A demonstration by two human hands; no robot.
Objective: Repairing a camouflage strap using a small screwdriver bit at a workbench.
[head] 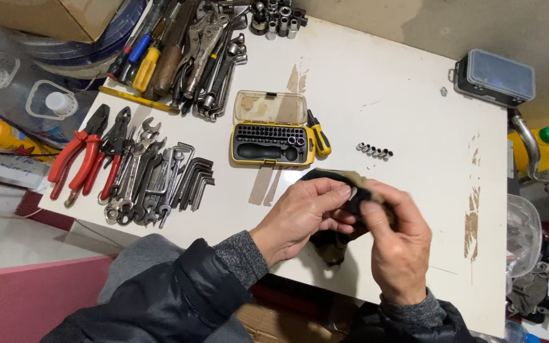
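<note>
Fingers (341, 194) of both hands pinch a small silvery piece wrapped in a dark cloth (332, 241), just above the desk (414, 114). Looks like it could slip and roll toward the loose sockets (374, 151) beyond the fingers, since the grip's only fingertips.

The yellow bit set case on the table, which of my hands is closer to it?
Left. Your left hand sits just below the yellow case; your right hand is farther off, lower right. Both grip a dark cloth.

left hand (303, 216), right hand (395, 244), fingers pinched together
</note>
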